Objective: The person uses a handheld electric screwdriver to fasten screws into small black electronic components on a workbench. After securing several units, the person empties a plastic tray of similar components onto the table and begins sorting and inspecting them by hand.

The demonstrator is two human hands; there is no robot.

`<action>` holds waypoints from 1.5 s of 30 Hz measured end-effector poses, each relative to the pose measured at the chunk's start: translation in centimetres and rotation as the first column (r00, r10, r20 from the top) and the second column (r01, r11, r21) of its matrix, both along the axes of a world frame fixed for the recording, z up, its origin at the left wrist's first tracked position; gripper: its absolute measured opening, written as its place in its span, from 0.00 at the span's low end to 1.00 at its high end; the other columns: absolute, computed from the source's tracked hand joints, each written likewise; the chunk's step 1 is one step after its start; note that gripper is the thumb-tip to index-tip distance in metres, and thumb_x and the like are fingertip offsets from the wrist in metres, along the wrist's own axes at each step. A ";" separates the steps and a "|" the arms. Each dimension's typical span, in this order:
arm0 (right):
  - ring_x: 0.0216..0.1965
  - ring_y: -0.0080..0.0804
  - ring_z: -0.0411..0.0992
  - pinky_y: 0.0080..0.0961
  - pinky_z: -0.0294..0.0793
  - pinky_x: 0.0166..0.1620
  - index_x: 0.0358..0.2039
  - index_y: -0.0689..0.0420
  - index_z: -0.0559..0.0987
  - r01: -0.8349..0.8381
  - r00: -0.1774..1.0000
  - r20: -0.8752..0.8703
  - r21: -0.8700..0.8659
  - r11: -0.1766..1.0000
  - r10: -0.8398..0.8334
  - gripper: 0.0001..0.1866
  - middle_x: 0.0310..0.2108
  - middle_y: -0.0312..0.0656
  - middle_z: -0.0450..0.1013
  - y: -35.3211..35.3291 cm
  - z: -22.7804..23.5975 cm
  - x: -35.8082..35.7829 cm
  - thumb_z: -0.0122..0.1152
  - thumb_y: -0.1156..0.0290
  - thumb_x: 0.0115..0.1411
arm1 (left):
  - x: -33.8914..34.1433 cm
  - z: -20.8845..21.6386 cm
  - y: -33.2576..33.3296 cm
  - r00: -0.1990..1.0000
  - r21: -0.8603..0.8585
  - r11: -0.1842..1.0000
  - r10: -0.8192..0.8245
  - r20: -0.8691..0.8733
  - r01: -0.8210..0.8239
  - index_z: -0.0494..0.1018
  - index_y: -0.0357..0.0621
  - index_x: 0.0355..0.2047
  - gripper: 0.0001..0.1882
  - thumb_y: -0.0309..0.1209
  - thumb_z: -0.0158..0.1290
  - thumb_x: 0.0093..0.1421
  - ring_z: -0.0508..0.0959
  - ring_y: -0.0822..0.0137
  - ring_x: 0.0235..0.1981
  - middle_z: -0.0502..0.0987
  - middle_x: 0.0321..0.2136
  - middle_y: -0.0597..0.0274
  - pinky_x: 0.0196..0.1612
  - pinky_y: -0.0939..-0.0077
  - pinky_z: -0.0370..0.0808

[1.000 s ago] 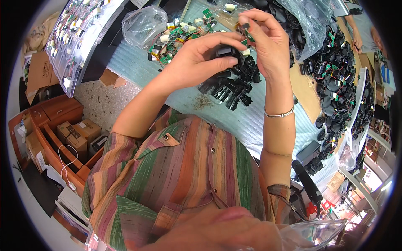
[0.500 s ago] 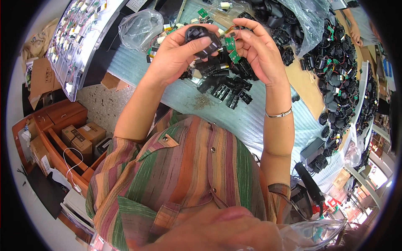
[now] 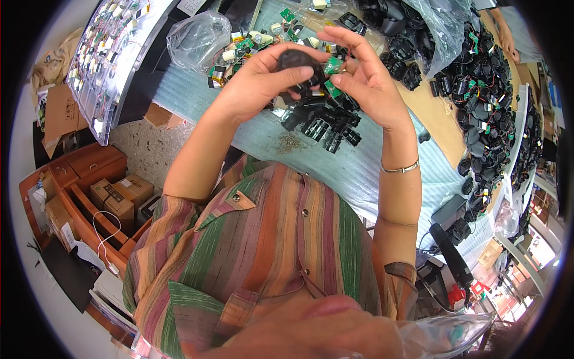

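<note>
My left hand (image 3: 251, 87) is closed around a rounded black plastic housing (image 3: 293, 58), its thumb pressed on the near side. Close beside it, my right hand (image 3: 376, 90) pinches small green circuit boards (image 3: 333, 64) between thumb and fingers, right against the housing's edge. Whether wires join boards and housing is hard to make out. Below both hands, several black plastic shell parts (image 3: 329, 127) lie on the foam-covered table (image 3: 239, 134). A small heap of tiny brownish pieces (image 3: 289, 142) sits nearer to me.
Battery and wire pieces (image 3: 245, 48) lie beyond my left hand, beside a clear plastic bag (image 3: 200, 40). Heaps of black assemblies (image 3: 478, 119) fill the right side. A lit tray of parts (image 3: 110, 54) stands at far left. Another person's arm (image 3: 505, 36) shows at upper right.
My left hand has turned the housing and moved it slightly right and down. The right hand has brought the boards close against it; its fingers have shifted left.
</note>
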State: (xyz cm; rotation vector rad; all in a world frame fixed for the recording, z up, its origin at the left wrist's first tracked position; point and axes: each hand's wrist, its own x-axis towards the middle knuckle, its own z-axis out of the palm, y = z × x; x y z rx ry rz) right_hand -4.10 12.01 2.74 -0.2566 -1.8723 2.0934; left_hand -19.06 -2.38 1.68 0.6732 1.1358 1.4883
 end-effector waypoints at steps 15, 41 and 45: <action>0.37 0.18 0.69 0.14 0.71 0.41 0.56 0.60 0.67 0.244 0.967 -0.033 -0.184 0.952 -0.254 0.29 0.42 0.37 0.66 0.0 -0.8 0.2 0.61 0.85 0.53 | 0.9 -0.8 0.8 0.941 0.099 0.959 0.234 0.244 -0.264 0.71 0.37 0.47 0.12 0.24 0.50 0.64 0.76 0.71 0.44 0.76 0.41 0.59 0.54 0.68 0.76; 0.47 0.33 0.68 0.29 0.66 0.51 0.50 0.53 0.76 0.292 0.956 -0.205 0.575 0.764 -0.211 0.20 0.44 0.39 0.73 0.7 2.1 -0.9 0.54 0.77 0.55 | -3.0 4.4 0.9 0.993 0.408 0.909 -0.110 0.042 0.084 0.65 0.33 0.52 0.17 0.28 0.47 0.65 0.77 0.64 0.45 0.73 0.45 0.46 0.47 0.71 0.78; 0.43 0.25 0.72 0.22 0.71 0.46 0.53 0.59 0.72 0.039 0.984 -0.178 0.079 0.996 -0.025 0.20 0.46 0.36 0.73 -0.4 1.5 -0.7 0.59 0.77 0.59 | -2.6 5.7 1.7 0.972 0.415 0.885 -0.236 0.007 0.212 0.64 0.32 0.52 0.19 0.30 0.49 0.64 0.76 0.62 0.44 0.73 0.43 0.45 0.46 0.70 0.78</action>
